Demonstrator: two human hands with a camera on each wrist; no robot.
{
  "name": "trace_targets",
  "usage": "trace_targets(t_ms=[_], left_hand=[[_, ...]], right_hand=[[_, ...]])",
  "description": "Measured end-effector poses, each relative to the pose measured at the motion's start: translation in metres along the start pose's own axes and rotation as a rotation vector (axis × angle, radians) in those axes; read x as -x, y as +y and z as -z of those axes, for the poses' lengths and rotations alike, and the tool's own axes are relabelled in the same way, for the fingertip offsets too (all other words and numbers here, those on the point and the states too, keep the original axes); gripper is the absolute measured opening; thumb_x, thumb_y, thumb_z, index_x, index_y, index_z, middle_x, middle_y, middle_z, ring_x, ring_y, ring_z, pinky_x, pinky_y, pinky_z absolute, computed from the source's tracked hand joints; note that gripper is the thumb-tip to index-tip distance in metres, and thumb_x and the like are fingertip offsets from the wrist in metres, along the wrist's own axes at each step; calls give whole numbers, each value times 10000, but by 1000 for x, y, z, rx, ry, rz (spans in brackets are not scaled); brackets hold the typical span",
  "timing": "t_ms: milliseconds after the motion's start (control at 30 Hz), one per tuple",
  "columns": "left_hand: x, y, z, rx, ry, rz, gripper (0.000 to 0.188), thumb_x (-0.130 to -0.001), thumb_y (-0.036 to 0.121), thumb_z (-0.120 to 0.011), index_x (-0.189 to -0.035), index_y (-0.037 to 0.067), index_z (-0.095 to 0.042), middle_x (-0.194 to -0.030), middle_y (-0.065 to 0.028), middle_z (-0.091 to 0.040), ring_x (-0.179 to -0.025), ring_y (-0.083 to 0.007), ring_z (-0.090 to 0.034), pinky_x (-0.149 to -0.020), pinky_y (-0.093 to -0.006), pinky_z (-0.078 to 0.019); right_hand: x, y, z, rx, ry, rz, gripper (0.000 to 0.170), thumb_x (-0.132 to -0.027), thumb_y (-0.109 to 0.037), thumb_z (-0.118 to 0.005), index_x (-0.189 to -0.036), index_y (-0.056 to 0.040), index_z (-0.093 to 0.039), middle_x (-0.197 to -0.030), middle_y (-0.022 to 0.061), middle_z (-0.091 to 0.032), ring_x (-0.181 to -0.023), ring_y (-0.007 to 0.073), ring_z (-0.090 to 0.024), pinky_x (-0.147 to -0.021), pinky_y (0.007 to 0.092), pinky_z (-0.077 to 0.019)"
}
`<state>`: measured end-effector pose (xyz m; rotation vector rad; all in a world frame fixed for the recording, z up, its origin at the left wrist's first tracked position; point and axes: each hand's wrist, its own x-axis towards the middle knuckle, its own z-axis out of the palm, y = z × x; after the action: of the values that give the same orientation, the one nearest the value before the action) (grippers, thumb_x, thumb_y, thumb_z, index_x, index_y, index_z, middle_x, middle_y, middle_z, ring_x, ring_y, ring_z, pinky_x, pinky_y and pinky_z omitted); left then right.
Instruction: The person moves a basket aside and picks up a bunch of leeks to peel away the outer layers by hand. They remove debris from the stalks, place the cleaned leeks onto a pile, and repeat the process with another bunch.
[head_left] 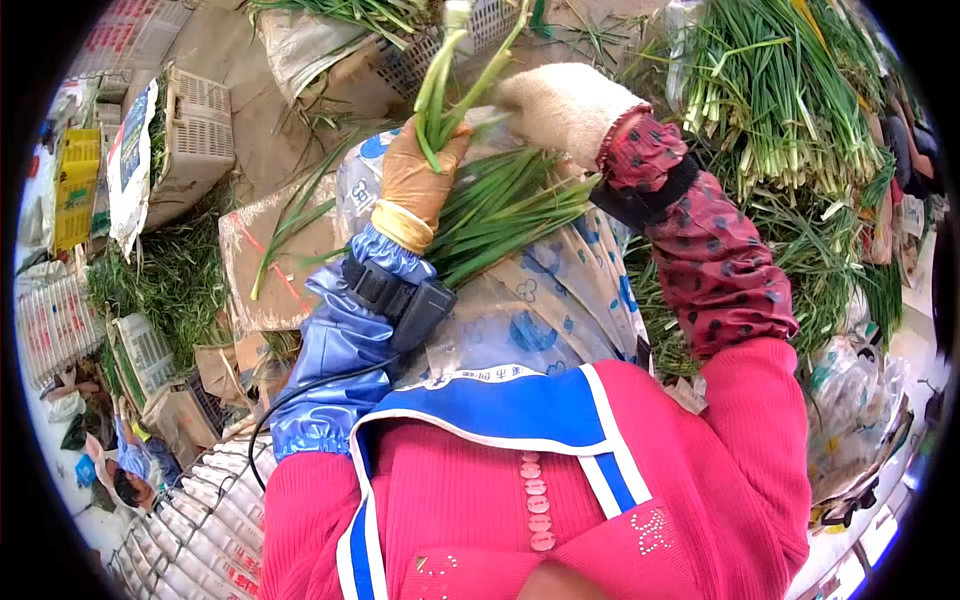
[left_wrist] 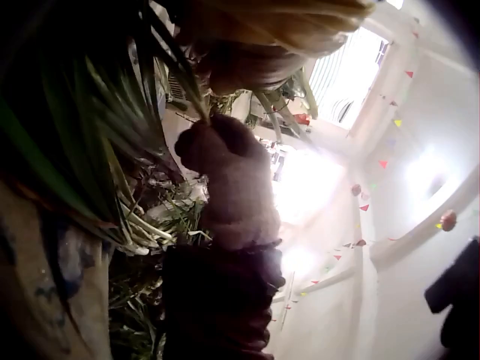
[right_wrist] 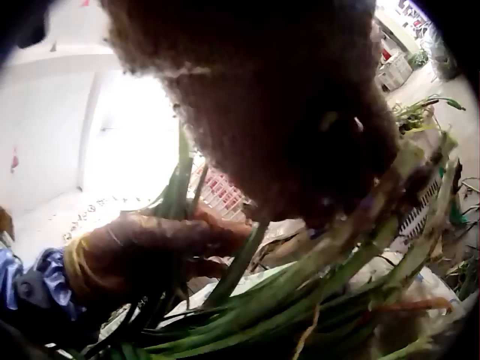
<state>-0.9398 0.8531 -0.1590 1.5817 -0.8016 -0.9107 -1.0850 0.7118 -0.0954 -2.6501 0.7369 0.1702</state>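
Note:
In the head view, my left hand [head_left: 420, 175], in a tan rubber glove, grips several long green garlic stalks [head_left: 436, 95], their thick ends pointing up. The right hand [head_left: 570, 110], in a pale fuzzy glove, is beside them with its fingertips curled in. In the left wrist view, the right hand [left_wrist: 236, 180] pinches a thin green leaf [left_wrist: 196, 96]. A loose bundle of long garlic greens [head_left: 510, 215] lies across the lap on a patterned plastic apron [head_left: 560, 300]. In the right wrist view, the fuzzy glove [right_wrist: 277, 112] hides its own fingertips behind it.
A large pile of greens [head_left: 770, 100] stands at the right. Plastic crates [head_left: 200, 115] and a flat cardboard piece [head_left: 270, 250] are at the left. Leaf scraps [head_left: 165, 290] litter the floor there. A white sack [head_left: 305, 50] lies ahead beside a dark crate.

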Motion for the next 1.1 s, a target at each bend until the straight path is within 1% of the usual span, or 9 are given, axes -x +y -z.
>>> trace_targets(t_ms=[367, 433, 633, 767, 900, 933, 1000, 1033, 1100], left_hand=[[-2, 17, 8, 212, -137, 215, 169, -840, 84, -702, -957, 13, -603, -780, -59, -634, -636, -148, -605, -546, -244, -448], [3, 21, 4, 257, -29, 237, 217, -820, 119, -726, -971, 15, -610, -773, -62, -645, -593, -133, -575, -537, -242, -439], [4, 22, 5, 170, -127, 227, 169, -834, 95, -695, -959, 12, -618, -751, -85, -663, -593, -115, -568, -542, -223, -433], [8, 32, 1, 79, -208, 218, 195, -810, 57, -710, -965, 6, -602, -759, -79, -657, -610, -127, -584, -547, -227, -448], [11, 31, 3, 133, -219, 237, 208, -796, 40, -719, -958, 6, -593, -799, -90, -664, -634, -138, -605, -559, -234, -464], [9, 31, 6, 87, -223, 235, 208, -804, 48, -715, -969, 6, -596, -800, -92, -666, -638, -139, -605, -567, -236, -470], [7, 29, 9, 87, -207, 253, 216, -803, 43, -716, -980, 5, -598, -801, -88, -665, -642, -136, -605, -570, -236, -472], [6, 30, 10, 88, -200, 255, 220, -802, 41, -716, -985, 4, -598, -802, -86, -665, -644, -134, -606, -571, -236, -473], [5, 25, 9, 93, -165, 230, 230, -820, 83, -722, -1001, 4, -602, -811, -83, -675, -639, -126, -599, -575, -232, -473]], right_hand=[[-3, 62, 23, -1019, 462, -209, 321, -791, -168, -694, -1064, -2, -666, -894, 42, -684, -772, 110, -600, -725, 246, -483], [3, 82, 42, -455, 486, -355, 304, -794, -168, -678, -1049, -2, -670, -859, 25, -677, -709, 100, -582, -651, 259, -477], [13, 44, 51, -1260, 51, -210, 457, -839, -207, -697, -1222, 5, -567, -735, -11, -553, -634, 64, -479, -500, 210, -336], [-22, 45, 38, -1319, -18, -250, 268, -836, -300, -702, -926, -52, -655, -680, -21, -556, -576, 71, -476, -452, 231, -323], [-38, 41, 41, -1365, 292, -330, 155, -877, -157, -643, -995, -58, -659, -772, 15, -626, -650, 109, -565, -557, 246, -468], [-56, 80, 45, -837, 366, -369, 246, -840, -142, -675, -1062, -44, -634, -874, 62, -648, -750, 148, -600, -637, 272, -503], [-67, 125, 53, -904, 629, -367, 414, -811, -118, -674, -1188, 14, -564, -961, 126, -666, -819, 199, -642, -672, 325, -540], [-65, 124, 65, -1509, 816, -322, 476, -818, -108, -641, -1247, 58, -520, -945, 143, -663, -789, 212, -650, -627, 352, -542], [-49, 110, 85, -1089, 937, -700, 598, -795, -151, -670, -1303, 67, -440, -957, 147, -645, -789, 209, -648, -601, 336, -547]])
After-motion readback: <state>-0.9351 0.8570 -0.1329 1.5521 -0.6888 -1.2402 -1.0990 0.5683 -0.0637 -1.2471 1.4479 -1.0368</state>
